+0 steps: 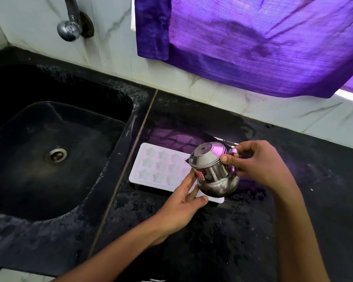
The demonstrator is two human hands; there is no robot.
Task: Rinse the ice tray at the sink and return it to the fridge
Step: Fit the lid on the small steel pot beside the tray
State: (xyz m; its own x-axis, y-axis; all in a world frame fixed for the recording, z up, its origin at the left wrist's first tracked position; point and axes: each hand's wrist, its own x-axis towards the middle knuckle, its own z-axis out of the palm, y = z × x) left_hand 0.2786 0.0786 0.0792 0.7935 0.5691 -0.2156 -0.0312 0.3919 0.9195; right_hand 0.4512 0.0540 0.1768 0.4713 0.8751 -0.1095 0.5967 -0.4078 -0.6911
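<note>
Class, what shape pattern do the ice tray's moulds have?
Star-shaped moulds in rows on the white ice tray, seen in the head view.

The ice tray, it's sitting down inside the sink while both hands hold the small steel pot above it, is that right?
Not quite. The head view shows the ice tray lying on the black counter right of the sink, not inside it. Both hands, left and right, do hold the small steel pot above it.
</note>
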